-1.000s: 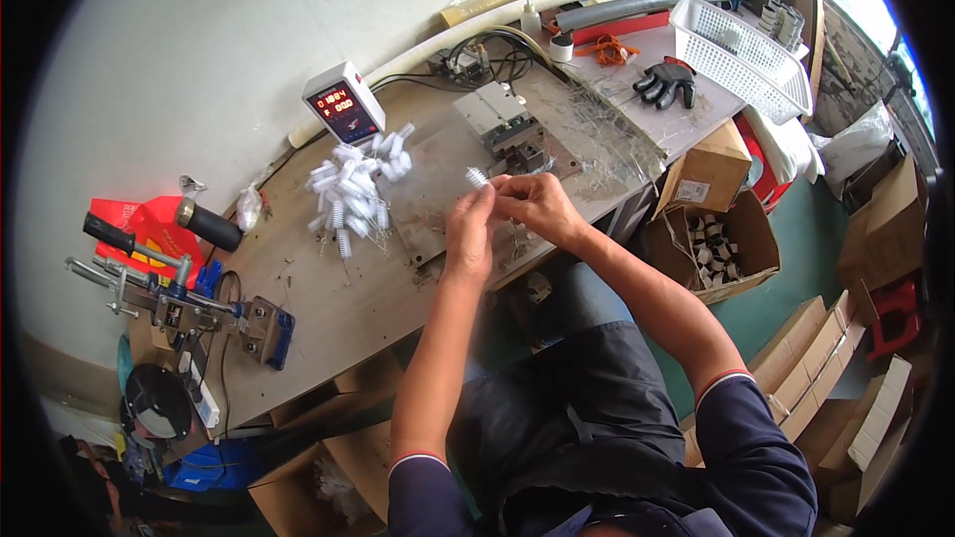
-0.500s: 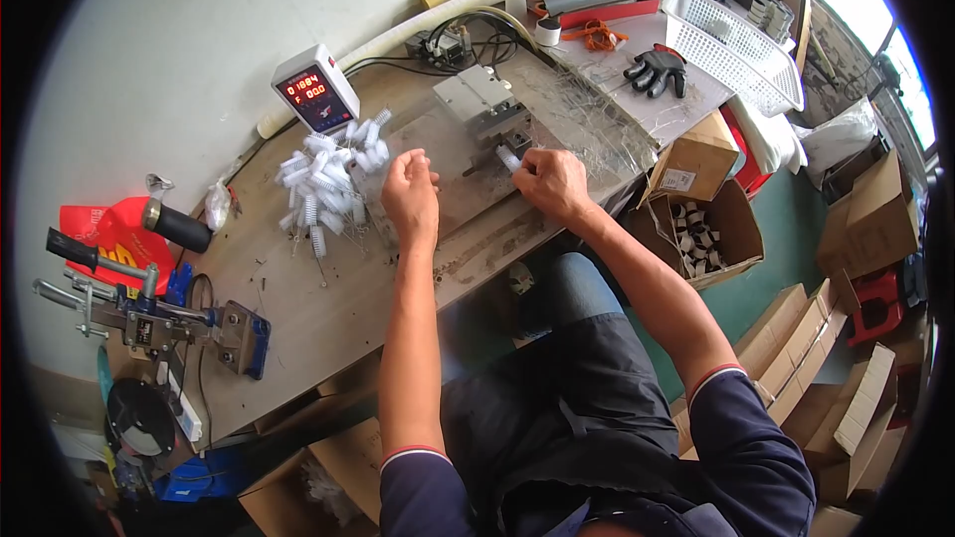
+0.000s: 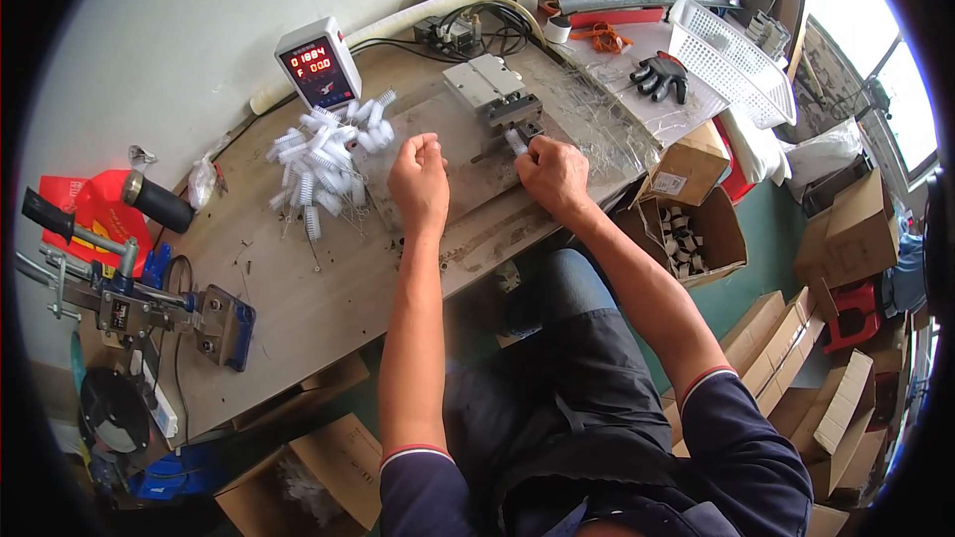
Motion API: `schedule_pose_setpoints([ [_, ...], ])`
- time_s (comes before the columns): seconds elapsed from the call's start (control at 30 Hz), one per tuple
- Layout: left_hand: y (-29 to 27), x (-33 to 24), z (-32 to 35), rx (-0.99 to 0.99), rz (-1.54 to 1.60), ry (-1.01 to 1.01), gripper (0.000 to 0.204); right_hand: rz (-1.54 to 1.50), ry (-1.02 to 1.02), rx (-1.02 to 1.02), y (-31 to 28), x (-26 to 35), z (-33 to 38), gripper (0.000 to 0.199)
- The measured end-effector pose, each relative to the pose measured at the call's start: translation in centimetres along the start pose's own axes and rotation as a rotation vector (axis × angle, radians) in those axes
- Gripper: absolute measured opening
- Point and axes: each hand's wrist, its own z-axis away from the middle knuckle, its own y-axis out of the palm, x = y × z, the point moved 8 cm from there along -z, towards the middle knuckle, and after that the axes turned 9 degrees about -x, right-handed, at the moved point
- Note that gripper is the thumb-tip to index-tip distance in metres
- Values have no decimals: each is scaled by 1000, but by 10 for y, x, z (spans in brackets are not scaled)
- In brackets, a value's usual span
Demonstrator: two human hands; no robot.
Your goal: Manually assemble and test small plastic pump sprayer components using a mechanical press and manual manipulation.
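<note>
1. Head view, right hand [image 3: 553,177]: its grip is closed on a white spiral brush [image 3: 515,142], whose bristled end shows beyond the fingers, just beside the dark metal clamp [image 3: 512,114] on the grey machine block [image 3: 484,80]. The fingers hide the rest of the brush, so I cannot tell whether it touches the clamp.
2. Head view, left hand [image 3: 418,184]: its grip is relaxed, fingers loosely curled, with nothing visible in it; it hovers over the tabletop [image 3: 288,328], between the machine block and the pile of white brushes [image 3: 323,164].
3. The chief risk, I judge, is pinched fingertips: the right hand is bare and right at the clamp, should its parts move.
4. The brush could sit crooked or slip, since only one hand steadies it; a skewed angle might bend its wire or crush its bristles.
5. Loose wire scraps [image 3: 607,129] lie just beyond the right hand; a careless sweep could prick the skin, as the black glove [image 3: 659,78] lies unworn.
6. The pile looks loose and tangled, with thin stems jutting out; a leftward bump from the left hand could scatter it.
</note>
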Motion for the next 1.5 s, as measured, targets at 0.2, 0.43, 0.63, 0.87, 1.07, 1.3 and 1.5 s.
schedule_pose_setpoints([
  [0.2, 1, 2, 0, -28, 10, 9, 18, -14, 23, -26, -1, -2, 0, 25],
  [0.43, -5, -8, 3, -81, -117, 170, 18, 21, 8, -50, 0, 7, -4, 25],
  [0.63, 15, -44, 29, 22, -313, 459, 13, -14, 17, -134, -2, -6, -3, 21],
  [0.87, 45, -52, 53, 142, -547, 740, 13, -31, 39, -154, -3, -6, -2, 20],
  [1.07, 52, -54, 56, 139, -610, 794, 11, -84, 57, -171, -6, -11, -2, 23],
  [1.3, 33, -56, 61, 66, -616, 875, 11, -504, 264, -154, -15, -30, 7, 28],
  [1.5, -15, -72, 85, -58, -581, 915, 8, -1072, 353, 210, -7, -11, 33, 25],
])
